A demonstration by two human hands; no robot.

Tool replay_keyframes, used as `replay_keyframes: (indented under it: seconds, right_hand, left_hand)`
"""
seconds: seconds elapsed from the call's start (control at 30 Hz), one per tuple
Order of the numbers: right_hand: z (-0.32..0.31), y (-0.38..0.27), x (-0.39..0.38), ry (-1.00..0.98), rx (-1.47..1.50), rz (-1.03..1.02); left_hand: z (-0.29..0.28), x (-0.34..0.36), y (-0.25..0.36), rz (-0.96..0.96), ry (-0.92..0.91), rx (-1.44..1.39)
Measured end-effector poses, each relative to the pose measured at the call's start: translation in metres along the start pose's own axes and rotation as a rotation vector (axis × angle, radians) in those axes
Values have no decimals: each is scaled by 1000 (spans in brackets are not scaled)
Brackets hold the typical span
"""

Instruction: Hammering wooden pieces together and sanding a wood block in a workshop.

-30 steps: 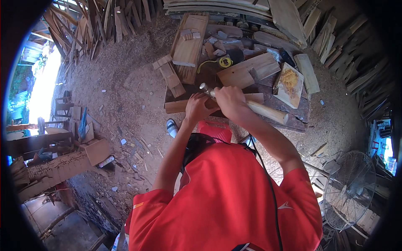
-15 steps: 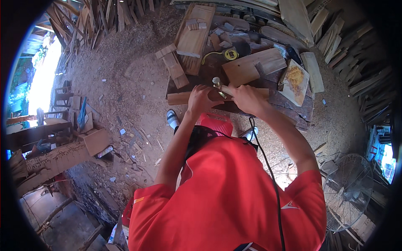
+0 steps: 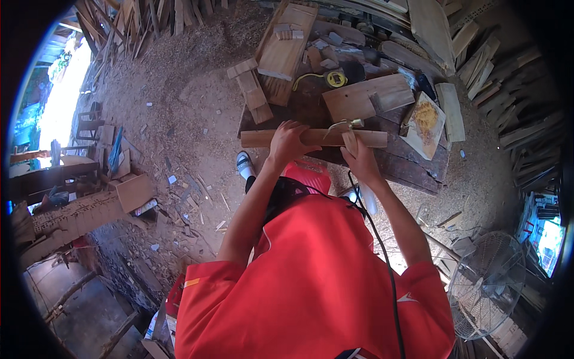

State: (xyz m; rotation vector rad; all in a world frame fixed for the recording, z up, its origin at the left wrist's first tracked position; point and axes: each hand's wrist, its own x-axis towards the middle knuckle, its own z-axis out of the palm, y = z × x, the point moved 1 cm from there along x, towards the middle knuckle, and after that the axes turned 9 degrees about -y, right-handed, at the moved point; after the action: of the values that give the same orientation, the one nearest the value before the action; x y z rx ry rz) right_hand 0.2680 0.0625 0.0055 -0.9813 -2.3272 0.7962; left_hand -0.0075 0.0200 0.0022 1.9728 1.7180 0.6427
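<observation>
A long narrow wooden strip (image 3: 254, 139) lies crosswise along the near edge of the low wooden workbench (image 3: 412, 169). My left hand (image 3: 289, 143) is wrapped over the strip left of its middle, fingers on top and thumb toward the right. In my right hand (image 3: 362, 160) is a claw hammer (image 3: 351, 142), gripped by its pale wooden handle. The shiny hammer head is above the strip's right part, claw toward the left. Whether the head touches the strip, I cannot tell. Any nail there is too small to make out.
Beyond the strip lie a wide board (image 3: 368, 97), a yellow tape measure (image 3: 336, 78) and a plank (image 3: 287, 42) bearing small blocks. At right is a board with an orange-yellow heap (image 3: 426, 116). A black cable (image 3: 382, 251) runs down my front. A fan (image 3: 487, 284) stands lower right.
My right hand has moved right and nearer to me with the hammer. The hammer head has swung from beside my left hand to the strip's right part. My left hand stays on the strip.
</observation>
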Motion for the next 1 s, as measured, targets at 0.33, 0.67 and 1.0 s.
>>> replay_keyframes:
  seconds: [0.33,0.67,1.0]
  right_hand:
    - [-26,8,7,-219,918,782]
    - [-58,33,21,258,711,669]
    - [-50,56,26,280,662,690]
  left_hand:
    - [6,13,19,150,138,-132]
    - [22,15,28,193,191,-316]
    - [24,14,28,-46,304,-482]
